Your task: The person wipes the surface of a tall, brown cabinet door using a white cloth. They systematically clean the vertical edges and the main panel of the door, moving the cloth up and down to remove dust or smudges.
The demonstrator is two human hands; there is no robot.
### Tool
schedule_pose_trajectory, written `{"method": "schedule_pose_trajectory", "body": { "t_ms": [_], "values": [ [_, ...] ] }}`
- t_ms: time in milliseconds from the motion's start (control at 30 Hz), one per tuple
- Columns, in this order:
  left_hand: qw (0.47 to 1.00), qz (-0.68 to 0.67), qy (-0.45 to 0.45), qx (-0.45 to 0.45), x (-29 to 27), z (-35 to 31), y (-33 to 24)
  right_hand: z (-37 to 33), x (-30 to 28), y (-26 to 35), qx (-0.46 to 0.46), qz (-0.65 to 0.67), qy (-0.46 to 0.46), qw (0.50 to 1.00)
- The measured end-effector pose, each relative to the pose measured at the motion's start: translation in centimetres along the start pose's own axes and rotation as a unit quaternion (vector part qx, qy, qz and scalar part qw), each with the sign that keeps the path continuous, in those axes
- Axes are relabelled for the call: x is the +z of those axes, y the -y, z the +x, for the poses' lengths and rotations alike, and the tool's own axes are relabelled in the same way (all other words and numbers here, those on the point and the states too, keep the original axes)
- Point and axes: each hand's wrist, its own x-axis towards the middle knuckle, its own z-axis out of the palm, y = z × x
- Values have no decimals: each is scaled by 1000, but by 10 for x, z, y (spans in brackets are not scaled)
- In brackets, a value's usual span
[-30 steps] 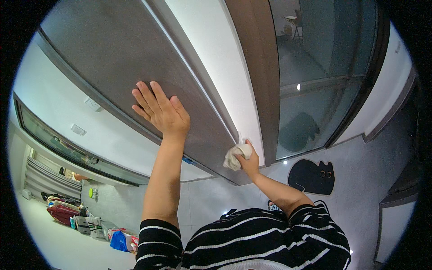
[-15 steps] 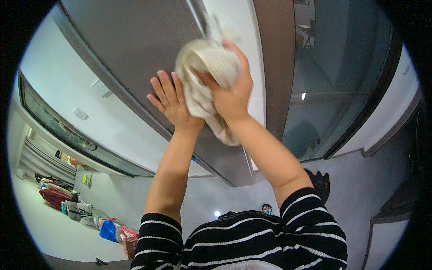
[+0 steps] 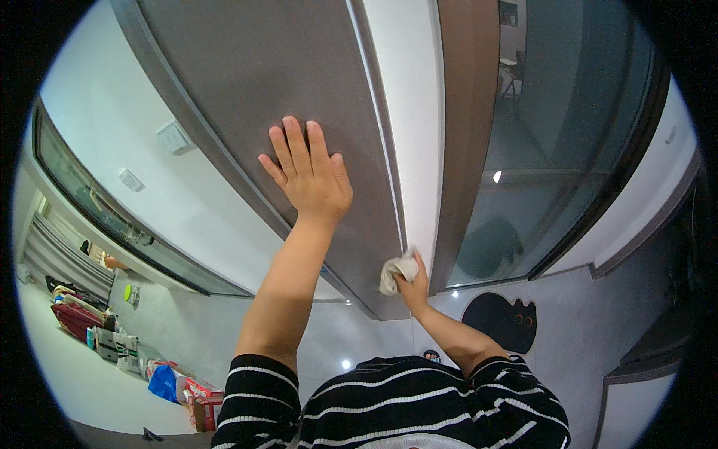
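My left hand (image 3: 315,176) lies flat on a brown-grey door panel (image 3: 277,67), its fingers spread. Low down by the panel's right edge, my right hand (image 3: 416,289) grips a crumpled off-white cloth (image 3: 395,274). The cloth rests against that edge, next to the white strip of wall (image 3: 407,112). Part of my right fingers is hidden behind the cloth.
To the right stands a brown-framed glass door (image 3: 546,150). A black cat-shaped mat (image 3: 499,323) lies on the grey floor. White wall switches (image 3: 174,138) are left of the panel. Bags and boxes (image 3: 191,389) sit at the lower left.
My right hand has carried the cloth down along the panel's edge, away from my left hand. The left hand has shifted slightly to the right and stays flat on the panel.
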Motion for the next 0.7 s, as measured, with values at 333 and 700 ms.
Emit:
{"method": "schedule_pose_trajectory", "body": {
  "t_ms": [333, 700],
  "values": [
    [999, -23, 26, -16, -7, -11, 11, 185, 80, 472, -538, 85, -153, 824],
    [995, -27, 59, 82, -11, -81, 45, 153, 114, 422, -734, -248, -62, 629]
  ]
}}
